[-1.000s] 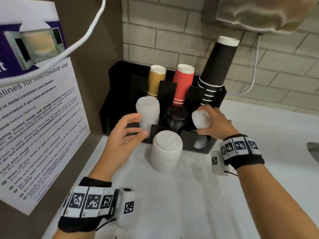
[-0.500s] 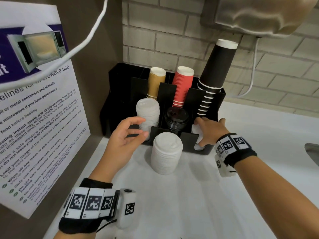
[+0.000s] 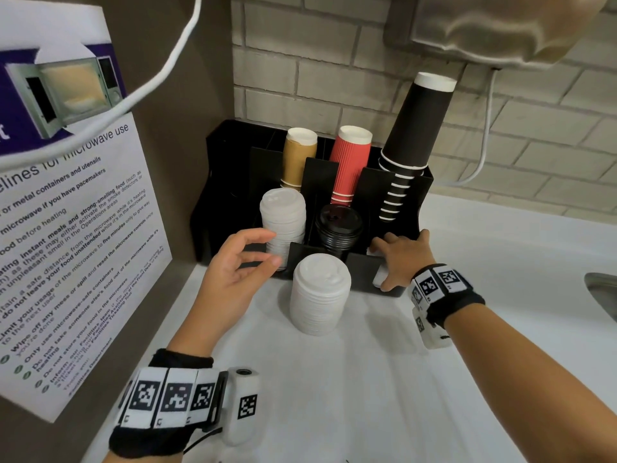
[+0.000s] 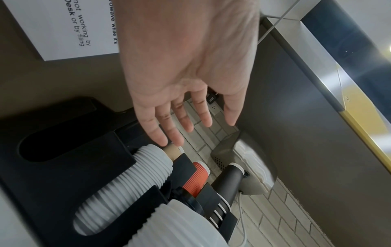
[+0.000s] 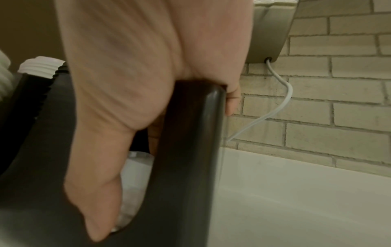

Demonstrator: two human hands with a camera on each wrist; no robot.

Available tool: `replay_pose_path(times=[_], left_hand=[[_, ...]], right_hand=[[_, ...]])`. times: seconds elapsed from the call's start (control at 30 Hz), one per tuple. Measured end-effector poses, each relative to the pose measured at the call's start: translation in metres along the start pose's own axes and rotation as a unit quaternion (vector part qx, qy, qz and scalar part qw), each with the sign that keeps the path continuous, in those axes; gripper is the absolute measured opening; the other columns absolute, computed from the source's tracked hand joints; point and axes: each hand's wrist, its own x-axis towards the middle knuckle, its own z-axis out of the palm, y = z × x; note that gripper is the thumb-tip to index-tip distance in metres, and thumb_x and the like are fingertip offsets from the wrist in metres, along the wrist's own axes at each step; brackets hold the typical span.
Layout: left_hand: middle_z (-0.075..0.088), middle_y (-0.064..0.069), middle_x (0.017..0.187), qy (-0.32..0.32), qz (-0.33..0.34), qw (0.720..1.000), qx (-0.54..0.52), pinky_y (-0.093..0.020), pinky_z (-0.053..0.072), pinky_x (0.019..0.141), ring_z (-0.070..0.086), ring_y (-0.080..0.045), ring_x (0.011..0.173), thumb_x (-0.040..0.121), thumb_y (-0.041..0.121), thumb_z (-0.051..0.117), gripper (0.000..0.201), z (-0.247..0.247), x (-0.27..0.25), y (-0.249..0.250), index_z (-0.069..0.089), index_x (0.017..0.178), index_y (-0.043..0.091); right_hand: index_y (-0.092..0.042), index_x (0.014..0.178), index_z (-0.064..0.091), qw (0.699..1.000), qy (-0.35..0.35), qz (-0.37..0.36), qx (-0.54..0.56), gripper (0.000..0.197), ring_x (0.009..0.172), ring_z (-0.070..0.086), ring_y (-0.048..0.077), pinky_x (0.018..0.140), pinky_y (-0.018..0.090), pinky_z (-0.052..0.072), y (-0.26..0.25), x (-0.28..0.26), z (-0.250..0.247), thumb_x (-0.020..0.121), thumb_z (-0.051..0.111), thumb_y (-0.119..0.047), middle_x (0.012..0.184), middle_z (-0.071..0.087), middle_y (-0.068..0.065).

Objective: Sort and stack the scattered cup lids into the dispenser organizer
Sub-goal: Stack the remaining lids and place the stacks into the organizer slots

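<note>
A black dispenser organizer (image 3: 230, 182) stands against the brick wall. Its left front slot holds a tall stack of white lids (image 3: 283, 215), its middle slot black lids (image 3: 339, 225). My right hand (image 3: 397, 259) reaches down into the right front slot and holds small white lids (image 3: 379, 279). In the right wrist view my thumb (image 5: 95, 192) lies against those lids (image 5: 135, 175) through the slot's front cut-out, with the other fingers behind the wall. A loose stack of white lids (image 3: 320, 292) stands on the counter in front. My left hand (image 3: 267, 248) hovers open beside the left stack, holding nothing.
Brown cups (image 3: 298, 155), red cups (image 3: 350, 162) and a leaning column of black cups (image 3: 417, 128) fill the back slots. A microwave notice (image 3: 66, 228) hangs on the left panel. A sink rim (image 3: 604, 292) shows at the right edge. A wall unit (image 3: 500, 25) with a white cable hangs overhead.
My right hand has come down from above the organizer and lowered the small white lids into the right front slot. My left hand has stayed nearly where it was.
</note>
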Motion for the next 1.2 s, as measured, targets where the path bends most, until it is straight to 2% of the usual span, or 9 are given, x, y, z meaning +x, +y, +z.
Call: replay_pose_path(times=[0.13, 0.2, 0.33, 0.47, 0.57, 0.73, 0.97, 1.1, 1.2], left_hand=[[0.059, 0.002, 0.124, 0.000, 0.000, 1.000, 0.001, -0.007, 0.045, 0.077, 0.063, 0.003, 0.094, 0.090, 0.009, 0.064, 0.028, -0.002, -0.001, -0.001, 0.061, 0.113, 0.025], [0.059, 0.004, 0.124, 0.000, 0.001, 1.000, 0.003, -0.006, 0.045, 0.076, 0.062, 0.003, 0.095, 0.090, 0.010, 0.064, 0.029, -0.004, -0.001, -0.002, 0.061, 0.112, 0.028], [0.061, 0.008, 0.120, 0.010, 0.000, 1.000, 0.000, -0.006, 0.044, 0.076, 0.063, 0.004, 0.094, 0.089, 0.013, 0.065, 0.028, -0.010, 0.000, -0.003, 0.062, 0.111, 0.030], [0.062, 0.012, 0.114, 0.014, -0.004, 1.000, 0.003, -0.004, 0.043, 0.074, 0.061, 0.007, 0.092, 0.089, 0.015, 0.065, 0.027, -0.012, 0.002, -0.004, 0.061, 0.110, 0.033], [0.062, 0.014, 0.114, 0.013, -0.007, 1.000, 0.002, -0.004, 0.043, 0.074, 0.062, 0.007, 0.091, 0.090, 0.014, 0.065, 0.028, -0.010, 0.001, -0.005, 0.061, 0.110, 0.033], [0.061, 0.014, 0.116, 0.010, -0.006, 1.000, 0.000, -0.005, 0.044, 0.075, 0.062, 0.006, 0.090, 0.090, 0.012, 0.065, 0.028, -0.010, 0.001, -0.005, 0.061, 0.110, 0.030], [0.062, 0.014, 0.115, 0.014, -0.004, 1.000, 0.000, -0.006, 0.044, 0.076, 0.063, 0.004, 0.091, 0.089, 0.012, 0.065, 0.028, -0.010, 0.000, -0.005, 0.061, 0.109, 0.032], [0.061, 0.007, 0.118, 0.010, -0.005, 1.000, -0.003, -0.007, 0.045, 0.076, 0.062, 0.005, 0.090, 0.090, 0.010, 0.065, 0.028, -0.008, 0.000, -0.005, 0.061, 0.110, 0.029], [0.061, 0.006, 0.120, 0.006, -0.014, 1.000, -0.001, -0.009, 0.046, 0.077, 0.063, 0.002, 0.093, 0.089, 0.011, 0.066, 0.029, -0.006, 0.001, -0.007, 0.061, 0.112, 0.028]], right_hand=[[-0.034, 0.134, 0.038, 0.999, -0.023, -0.006, 0.046, 0.075, 0.119, 0.045, 0.022, 0.096, 0.049, 0.026, 0.002, -0.004, -0.005, 0.067, 0.070, -0.044, 0.126, 0.049, -0.004], [-0.034, 0.133, 0.042, 0.986, 0.000, 0.011, 0.166, 0.062, 0.122, 0.041, 0.023, 0.094, 0.045, 0.026, 0.005, -0.009, -0.010, 0.075, 0.066, -0.030, 0.127, 0.047, -0.003], [-0.021, 0.117, 0.057, 0.864, 0.233, 0.074, 0.440, 0.045, 0.117, 0.046, 0.027, 0.095, 0.043, 0.030, -0.012, -0.030, -0.018, 0.080, 0.050, 0.002, 0.122, 0.050, 0.001], [-0.016, 0.103, 0.057, 0.787, 0.299, 0.007, 0.539, 0.026, 0.100, 0.052, 0.020, 0.090, 0.042, 0.044, -0.054, -0.056, -0.031, 0.080, 0.068, -0.011, 0.106, 0.053, -0.001], [-0.025, 0.104, 0.046, 0.825, 0.181, -0.054, 0.533, 0.058, 0.096, 0.049, 0.014, 0.083, 0.027, 0.044, -0.083, -0.065, -0.035, 0.064, 0.082, -0.045, 0.108, 0.044, -0.005], [-0.031, 0.104, 0.036, 0.882, 0.140, -0.033, 0.449, 0.071, 0.099, 0.049, 0.024, 0.086, 0.046, 0.046, -0.105, -0.062, -0.030, 0.055, 0.084, -0.051, 0.112, 0.035, -0.007], [-0.036, 0.098, 0.030, 0.871, 0.142, -0.022, 0.469, 0.064, 0.098, 0.050, 0.024, 0.086, 0.043, 0.039, -0.106, -0.058, -0.026, 0.060, 0.081, -0.045, 0.110, 0.032, -0.007], [-0.038, 0.100, 0.033, 0.851, 0.138, -0.010, 0.506, 0.063, 0.101, 0.047, 0.016, 0.094, 0.052, 0.040, -0.099, -0.059, -0.028, 0.061, 0.082, -0.044, 0.113, 0.034, -0.010], [-0.033, 0.104, 0.039, 0.824, 0.137, -0.007, 0.549, 0.062, 0.105, 0.043, 0.013, 0.097, 0.047, 0.040, -0.092, -0.062, -0.029, 0.063, 0.085, -0.039, 0.114, 0.036, -0.008]])
